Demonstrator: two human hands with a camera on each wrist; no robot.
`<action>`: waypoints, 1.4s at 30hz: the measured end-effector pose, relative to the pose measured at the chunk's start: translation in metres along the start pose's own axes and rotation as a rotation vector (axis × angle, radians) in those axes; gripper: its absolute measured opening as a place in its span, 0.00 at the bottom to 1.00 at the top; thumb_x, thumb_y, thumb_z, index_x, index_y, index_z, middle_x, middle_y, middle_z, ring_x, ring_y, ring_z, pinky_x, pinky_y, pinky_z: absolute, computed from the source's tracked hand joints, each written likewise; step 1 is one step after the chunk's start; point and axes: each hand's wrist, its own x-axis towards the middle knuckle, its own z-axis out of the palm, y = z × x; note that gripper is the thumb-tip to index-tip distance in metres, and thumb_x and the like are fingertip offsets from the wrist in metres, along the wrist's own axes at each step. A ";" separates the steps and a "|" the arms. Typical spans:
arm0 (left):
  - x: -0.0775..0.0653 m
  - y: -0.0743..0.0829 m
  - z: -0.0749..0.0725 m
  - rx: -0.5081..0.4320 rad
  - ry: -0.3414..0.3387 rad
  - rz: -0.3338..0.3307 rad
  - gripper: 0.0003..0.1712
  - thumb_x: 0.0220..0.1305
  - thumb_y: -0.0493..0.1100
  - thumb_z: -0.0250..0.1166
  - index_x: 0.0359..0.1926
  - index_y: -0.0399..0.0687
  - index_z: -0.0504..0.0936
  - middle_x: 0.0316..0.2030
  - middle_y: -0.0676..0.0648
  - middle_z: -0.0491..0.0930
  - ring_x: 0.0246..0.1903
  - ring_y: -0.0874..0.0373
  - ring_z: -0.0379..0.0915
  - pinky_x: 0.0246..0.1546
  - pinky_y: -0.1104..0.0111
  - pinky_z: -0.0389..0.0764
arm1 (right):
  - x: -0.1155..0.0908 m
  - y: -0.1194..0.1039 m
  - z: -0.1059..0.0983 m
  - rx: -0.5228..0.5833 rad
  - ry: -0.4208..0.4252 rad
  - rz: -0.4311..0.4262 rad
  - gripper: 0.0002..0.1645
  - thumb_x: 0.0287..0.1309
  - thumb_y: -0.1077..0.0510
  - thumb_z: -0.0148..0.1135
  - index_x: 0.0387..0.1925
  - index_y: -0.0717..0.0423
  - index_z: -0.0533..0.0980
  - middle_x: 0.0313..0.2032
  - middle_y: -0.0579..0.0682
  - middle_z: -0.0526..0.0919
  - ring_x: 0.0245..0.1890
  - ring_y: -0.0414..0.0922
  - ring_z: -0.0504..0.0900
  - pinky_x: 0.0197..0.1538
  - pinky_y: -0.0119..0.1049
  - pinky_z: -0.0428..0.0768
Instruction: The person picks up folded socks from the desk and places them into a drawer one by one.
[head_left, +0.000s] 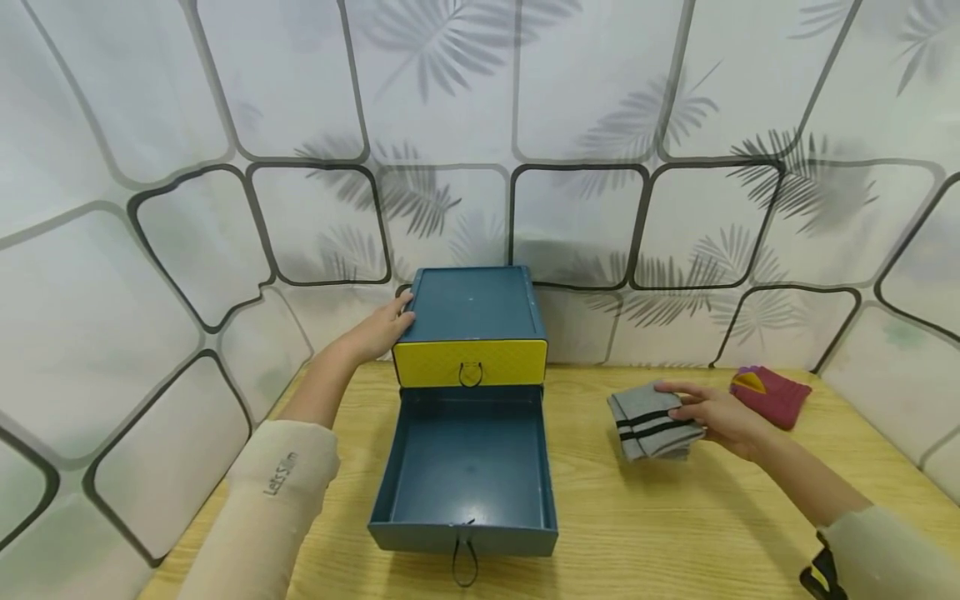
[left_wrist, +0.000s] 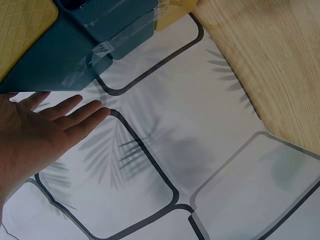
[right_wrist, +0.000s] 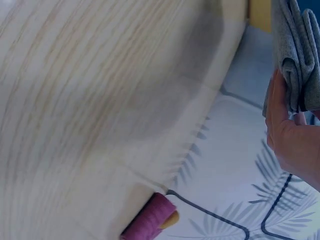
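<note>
Folded grey cloth, 1, with 2 black stripes: pinched by the right grip, raised above the counter, right of the open lower drawer. Left grip: relaxed, straight-fingered, touching the cabinet. Step in hand, apparently: carrying the cloth. Next move likely calls for shifting it left over the drawer, then lowering it.
</note>
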 end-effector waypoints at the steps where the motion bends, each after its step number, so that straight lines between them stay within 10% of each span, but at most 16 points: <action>1: 0.000 0.000 0.000 0.000 -0.001 0.001 0.31 0.74 0.46 0.34 0.72 0.41 0.36 0.69 0.35 0.36 0.67 0.40 0.33 0.62 0.47 0.44 | -0.003 -0.003 0.001 0.009 -0.004 -0.007 0.29 0.63 0.60 0.55 0.65 0.57 0.63 0.66 0.73 0.37 0.42 0.36 0.72 0.34 0.35 0.73; 7: 0.001 0.001 0.003 0.062 0.028 0.000 0.31 0.74 0.48 0.35 0.72 0.42 0.40 0.69 0.34 0.38 0.67 0.39 0.34 0.62 0.46 0.45 | -0.016 -0.016 0.007 0.083 -0.028 -0.040 0.24 0.63 0.60 0.55 0.61 0.46 0.69 0.58 0.60 0.61 0.40 0.40 0.76 0.40 0.40 0.78; 14: 0.001 0.007 0.002 0.171 0.063 0.021 0.30 0.74 0.49 0.36 0.71 0.41 0.46 0.69 0.34 0.40 0.66 0.38 0.35 0.62 0.45 0.44 | -0.030 -0.042 0.022 0.028 -0.023 -0.056 0.30 0.63 0.58 0.55 0.66 0.51 0.63 0.68 0.63 0.35 0.62 0.57 0.49 0.42 0.35 0.70; 27: 0.000 0.009 0.002 0.190 0.073 -0.007 0.36 0.72 0.56 0.38 0.71 0.41 0.44 0.69 0.35 0.39 0.66 0.38 0.30 0.61 0.43 0.40 | -0.037 -0.090 0.077 0.124 -0.090 -0.106 0.27 0.62 0.60 0.56 0.63 0.49 0.67 0.69 0.59 0.41 0.61 0.55 0.50 0.47 0.36 0.68; 35: -0.003 -0.002 -0.001 0.137 0.012 0.047 0.40 0.70 0.59 0.41 0.72 0.42 0.40 0.69 0.34 0.39 0.66 0.36 0.31 0.59 0.40 0.41 | -0.030 -0.109 0.118 0.116 -0.126 -0.096 0.31 0.59 0.61 0.59 0.64 0.55 0.65 0.69 0.61 0.44 0.65 0.58 0.49 0.32 0.33 0.61; 42: -0.005 -0.003 -0.004 0.131 -0.036 0.023 0.42 0.69 0.61 0.41 0.72 0.47 0.37 0.69 0.35 0.36 0.66 0.36 0.29 0.58 0.39 0.40 | -0.016 -0.114 0.154 0.117 -0.151 -0.080 0.30 0.59 0.62 0.58 0.63 0.57 0.65 0.69 0.61 0.44 0.68 0.57 0.39 0.59 0.66 0.43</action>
